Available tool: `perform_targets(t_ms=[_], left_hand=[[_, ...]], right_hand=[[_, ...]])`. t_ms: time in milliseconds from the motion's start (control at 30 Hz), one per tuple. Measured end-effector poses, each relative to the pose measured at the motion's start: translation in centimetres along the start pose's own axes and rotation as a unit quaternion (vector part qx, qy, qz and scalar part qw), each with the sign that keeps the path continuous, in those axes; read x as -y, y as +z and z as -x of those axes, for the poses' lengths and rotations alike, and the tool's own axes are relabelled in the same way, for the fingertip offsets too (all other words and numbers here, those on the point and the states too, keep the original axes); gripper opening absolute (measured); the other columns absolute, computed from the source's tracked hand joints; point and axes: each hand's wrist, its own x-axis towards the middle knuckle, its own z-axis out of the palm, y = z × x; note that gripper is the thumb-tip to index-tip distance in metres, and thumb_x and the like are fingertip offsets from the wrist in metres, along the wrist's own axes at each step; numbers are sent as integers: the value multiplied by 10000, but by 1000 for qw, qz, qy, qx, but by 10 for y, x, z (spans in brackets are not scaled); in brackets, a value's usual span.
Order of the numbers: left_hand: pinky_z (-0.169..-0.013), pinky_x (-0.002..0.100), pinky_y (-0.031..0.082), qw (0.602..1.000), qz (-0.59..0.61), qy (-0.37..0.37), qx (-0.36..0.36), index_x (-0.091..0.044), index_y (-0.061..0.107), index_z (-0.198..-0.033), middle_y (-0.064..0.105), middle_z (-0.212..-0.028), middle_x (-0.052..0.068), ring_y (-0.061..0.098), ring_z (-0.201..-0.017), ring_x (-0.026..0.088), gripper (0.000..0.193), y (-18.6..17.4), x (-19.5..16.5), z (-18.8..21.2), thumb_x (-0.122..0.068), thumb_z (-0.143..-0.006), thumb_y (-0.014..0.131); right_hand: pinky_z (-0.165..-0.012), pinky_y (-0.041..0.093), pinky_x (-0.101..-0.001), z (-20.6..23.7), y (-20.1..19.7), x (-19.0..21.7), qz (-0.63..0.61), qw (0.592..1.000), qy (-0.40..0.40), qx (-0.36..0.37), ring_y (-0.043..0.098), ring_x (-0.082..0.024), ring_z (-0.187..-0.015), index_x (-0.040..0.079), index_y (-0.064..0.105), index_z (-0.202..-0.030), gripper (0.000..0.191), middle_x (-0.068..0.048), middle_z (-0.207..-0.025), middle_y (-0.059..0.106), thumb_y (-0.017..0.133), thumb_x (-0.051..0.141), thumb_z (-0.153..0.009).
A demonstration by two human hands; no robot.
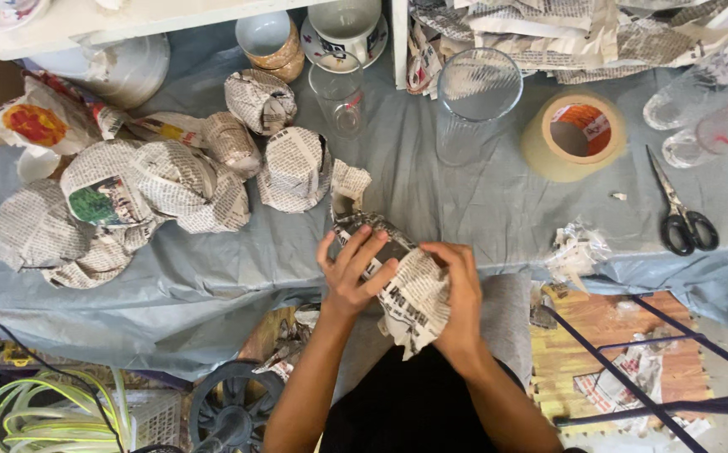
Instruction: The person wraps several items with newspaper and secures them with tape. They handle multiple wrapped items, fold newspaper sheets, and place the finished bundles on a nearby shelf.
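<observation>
The left hand (350, 270) lies with fingers spread across the upper side of a half-wrapped object bundled in printed newspaper (397, 273), pressing the paper against it. The right hand (462, 289) cups the bundle from the other side, fingers curled over and closed on the loose paper. What is inside the bundle cannot be told; a dark patch shows between the fingers. The bundle sits at the near edge of the bench (481, 201), which is covered by a grey-blue plastic sheet, just in front of the person's body.

Just beyond the hands stands a rounded newspaper-wrapped parcel (294, 169), and further left a cluster of similar wrapped parcels (121, 205) lies touching one another. Behind them are a small clear drinking glass (338, 101) and a taller clear ribbed glass (475, 101). To the right sit a wide roll of tan packing tape (574, 134), a pair of black-handled scissors (676, 210) and a crumpled scrap of paper (575, 252) near the bench edge. Two clear glasses (699, 109) lie on their sides at far right.
</observation>
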Motion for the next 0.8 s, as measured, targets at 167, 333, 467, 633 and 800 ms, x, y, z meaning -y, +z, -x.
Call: perform_targets(t_ms=[167,333,467,633,800], left_hand=[[-1207,515,228,998,-44,14,-33,-322,553,-1194,679,-1322,-22,615,-1279,212,268,5,3,11,-283,-1005,738],[-1241,486,245,999,-15,37,28,-339,575,-1253,667,-1359,2,586,-1314,237,306,3,1,10,-295,-1009,753],[-1272,481,199,992,5,97,78,-387,581,-1319,592,-1466,-21,510,-1408,231,368,-1,5,-1,-312,-1011,768],[-1294,497,110,969,41,180,166,-466,502,-1506,375,-1669,-14,236,-1567,243,520,0,-14,-21,-319,-1066,737],[-1290,518,190,962,38,149,228,-502,453,-1566,299,-1711,-8,187,-1597,282,659,-20,-49,-36,-243,-1040,754]], right_hand=[[-794,529,-235,24,-15,-50,-209,961,181,-11,652,-100,-956,50,654,-1210,431,-25,-1059,647,772,-53,-808],[-758,538,-243,52,-51,-88,-168,964,205,27,670,-102,-866,22,662,-1091,272,-52,-957,676,753,-93,-861],[-894,514,-320,44,-87,-84,-236,954,151,109,606,-165,-1071,51,574,-1234,489,-102,-1203,594,724,-134,-807],[-1155,416,-447,16,-102,-47,-318,923,125,175,437,-287,-1457,92,331,-1528,849,-160,-1560,411,719,-86,-794],[-1187,285,-450,17,-58,-27,-224,946,143,185,255,-300,-1531,48,165,-1611,1145,-158,-1654,256,850,-14,-695]])
